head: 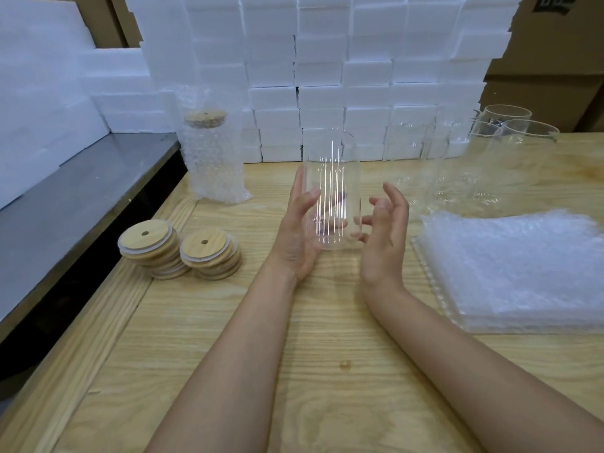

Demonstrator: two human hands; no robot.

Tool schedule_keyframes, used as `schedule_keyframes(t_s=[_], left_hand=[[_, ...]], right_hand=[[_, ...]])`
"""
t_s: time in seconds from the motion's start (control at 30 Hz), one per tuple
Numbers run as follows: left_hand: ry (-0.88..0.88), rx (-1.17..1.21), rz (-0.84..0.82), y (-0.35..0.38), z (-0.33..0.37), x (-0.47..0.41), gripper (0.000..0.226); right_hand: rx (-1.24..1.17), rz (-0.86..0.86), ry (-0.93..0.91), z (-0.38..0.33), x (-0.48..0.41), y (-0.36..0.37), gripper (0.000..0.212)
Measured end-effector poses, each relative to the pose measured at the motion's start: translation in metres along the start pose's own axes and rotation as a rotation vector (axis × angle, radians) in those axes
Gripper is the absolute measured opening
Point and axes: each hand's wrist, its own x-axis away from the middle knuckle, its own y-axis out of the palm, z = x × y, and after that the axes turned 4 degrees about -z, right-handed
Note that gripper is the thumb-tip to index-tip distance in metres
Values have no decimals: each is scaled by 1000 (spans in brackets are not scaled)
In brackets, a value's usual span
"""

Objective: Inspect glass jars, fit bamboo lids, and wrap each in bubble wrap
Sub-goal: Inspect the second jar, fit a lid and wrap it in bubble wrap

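Note:
A clear glass jar [331, 178] stands upright between my hands above the wooden table [327, 371], blurred by motion. My left hand [295, 230] holds its lower left side, thumb in front and fingers behind the glass. My right hand [384, 233] is beside the jar's right side with fingers loosely curled, fingertips near or touching the glass. Two stacks of bamboo lids [179, 253] lie to the left. A stack of bubble wrap sheets [519, 269] lies to the right. A wrapped, lidded jar [212, 158] stands at the back left.
Several bare glass jars [474, 158] stand at the back right. White foam blocks [327, 76] are stacked along the back edge. A grey metal surface [72, 204] adjoins the table on the left. Cardboard boxes [555, 60] rise behind on the right.

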Motion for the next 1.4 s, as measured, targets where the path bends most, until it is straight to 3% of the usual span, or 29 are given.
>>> schedule_keyframes(t_s=[0.07,0.2,0.3,0.43,0.53,0.63,0.73,0.83,0.87,0.93,1.07,1.13,1.3,1.4], left_hand=[[28,-11,-1,-1,-4,-1,82],[39,-45,-10,-1,-7,-3,74],[52,-74,15,-1,-8,-3,74],[70,-144,14,1,-10,-5,104],[55,13,19,-3,-10,-7,125],[-19,104,-14,-4,-8,-6,96],[-71,98,4,-4,-10,-7,103],[-104,24,-32,0,-9,-7,77],[-114,27,-13,1,-9,-7,77],[-115,20,57,2,-10,-7,86],[-71,-15,102,-2,-10,-7,65],[-30,-15,112,-5,-11,-6,67],[13,9,88,-2,-11,-8,121],[18,10,111,1,-12,-8,132]], right_hand=[[-27,-38,53,0,11,10,55],[26,-69,80,-1,18,20,70],[-18,-63,101,-1,14,17,64],[-136,-45,125,1,11,16,44],[-285,5,216,1,6,17,44],[-439,45,313,1,4,17,37],[-539,36,374,0,4,17,22],[-620,34,425,1,5,18,24],[-627,36,434,1,5,18,25],[-595,33,431,1,5,19,27],[-383,36,374,2,8,19,27],[-298,58,304,1,9,17,16],[-39,-26,82,-6,17,20,60],[40,-16,52,0,17,20,65]])
